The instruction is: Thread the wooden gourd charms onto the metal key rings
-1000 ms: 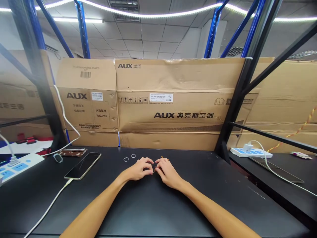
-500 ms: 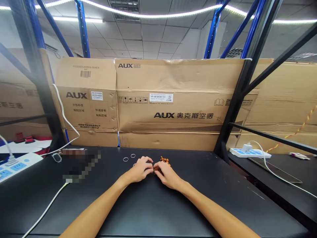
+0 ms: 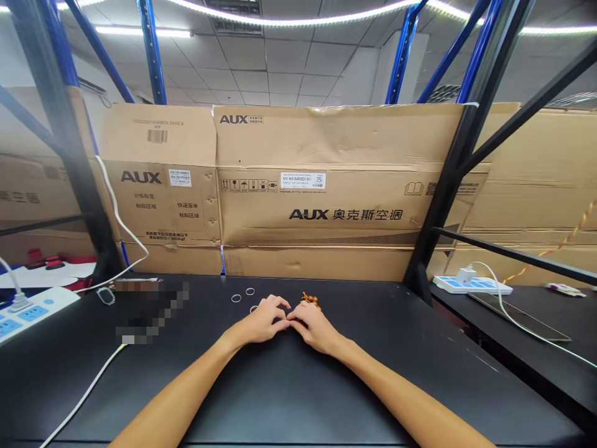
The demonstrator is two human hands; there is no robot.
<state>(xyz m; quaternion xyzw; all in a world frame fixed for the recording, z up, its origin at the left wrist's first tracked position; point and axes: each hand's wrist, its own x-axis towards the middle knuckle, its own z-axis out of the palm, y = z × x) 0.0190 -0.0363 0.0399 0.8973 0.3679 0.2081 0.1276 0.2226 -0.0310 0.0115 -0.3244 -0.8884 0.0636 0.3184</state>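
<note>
My left hand (image 3: 267, 320) rests low over the black tabletop, its fingers curved and a gap showing between thumb and forefinger. Its thumb tip meets the fingertips of my right hand (image 3: 316, 326). The right hand's thumb and forefinger are pinched together. Just beyond its knuckles show the orange-brown beads of a beaded string (image 3: 308, 299); the part under the fingers is hidden. Beside the left hand lies a thin pale ring (image 3: 253, 308), partly covered by it. A second ring (image 3: 236, 298) and a third ring (image 3: 250, 291) lie farther off to the left.
Cardboard boxes (image 3: 312, 230) stand along the back of the black table (image 3: 289, 392). To the left are a white power strip (image 3: 41, 309), a white cable (image 3: 86, 392) and a pixelated dark patch (image 3: 153, 311). A dark rack post (image 3: 448, 180) rises at right, near another power strip (image 3: 471, 285).
My right fingertips have moved slightly left, and its thumb and forefinger have closed together. The beads seen earlier at those fingertips are now hidden. The view has shifted slightly.
</note>
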